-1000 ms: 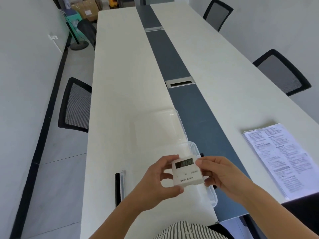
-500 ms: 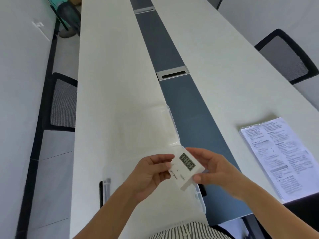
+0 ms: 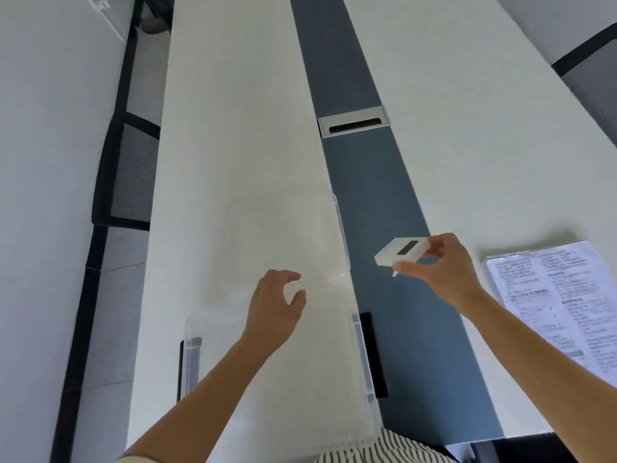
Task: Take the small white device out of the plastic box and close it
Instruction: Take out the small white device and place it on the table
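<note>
My right hand (image 3: 444, 265) holds the small white device (image 3: 402, 251), a flat white unit with a dark screen, in the air above the dark blue centre strip, to the right of the box. The clear plastic box (image 3: 362, 355) sits open on the white table near the front edge, its clear lid (image 3: 287, 232) lying flat behind it. My left hand (image 3: 275, 307) hovers over the box's far part with fingers curled apart, holding nothing.
A stack of printed papers (image 3: 554, 295) lies on the table at the right. A metal cable slot (image 3: 354, 121) sits in the blue strip (image 3: 377, 182) farther back. Black mesh chairs stand at the left (image 3: 127, 175) and far right (image 3: 594, 68).
My left hand has let go of the device. My right hand has carried it to the right, away from the box. The view has tilted further down.
</note>
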The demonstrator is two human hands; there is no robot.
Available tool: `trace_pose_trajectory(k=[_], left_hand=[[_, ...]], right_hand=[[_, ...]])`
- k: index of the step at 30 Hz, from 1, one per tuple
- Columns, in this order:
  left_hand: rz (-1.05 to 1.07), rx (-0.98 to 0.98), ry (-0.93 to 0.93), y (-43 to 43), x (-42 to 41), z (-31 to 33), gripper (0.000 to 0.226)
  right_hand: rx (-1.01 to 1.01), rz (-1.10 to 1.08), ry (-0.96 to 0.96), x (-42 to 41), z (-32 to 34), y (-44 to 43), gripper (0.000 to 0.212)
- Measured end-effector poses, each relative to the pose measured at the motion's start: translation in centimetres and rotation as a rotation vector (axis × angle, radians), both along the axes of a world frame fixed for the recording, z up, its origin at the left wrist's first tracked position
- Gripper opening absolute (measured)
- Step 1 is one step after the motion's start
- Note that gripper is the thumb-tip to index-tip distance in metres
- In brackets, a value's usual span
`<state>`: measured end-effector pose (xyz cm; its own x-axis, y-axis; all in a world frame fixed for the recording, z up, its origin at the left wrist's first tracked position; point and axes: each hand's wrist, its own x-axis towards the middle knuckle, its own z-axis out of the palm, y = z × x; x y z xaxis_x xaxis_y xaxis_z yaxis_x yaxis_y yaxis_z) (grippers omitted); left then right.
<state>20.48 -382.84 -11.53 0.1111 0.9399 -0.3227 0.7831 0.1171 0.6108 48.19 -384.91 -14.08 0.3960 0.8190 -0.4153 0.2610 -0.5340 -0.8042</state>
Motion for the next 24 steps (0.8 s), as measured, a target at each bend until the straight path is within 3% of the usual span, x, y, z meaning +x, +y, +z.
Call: trace_pose_trajectory(k=[7, 15, 24], left_hand=[[-0.141, 0.152, 0.423, -1.2, -4.6, -3.8, 0.053], [-0.138, 0.209, 0.431, -1.3, -4.9, -4.4, 0.046], [-0.148, 0.235, 0.379, -1.1, -5.4, -4.5, 0.049]], right_hand=[[-0.111, -0.216, -0.199, 1.9, -6.2, 5.9, 0.072], [-0.225, -0.330, -0.282, 0.7, -8.4, 7.1, 0.089], [-0.279, -0.301, -0.364, 0.4, -6.7, 6.3, 0.114]])
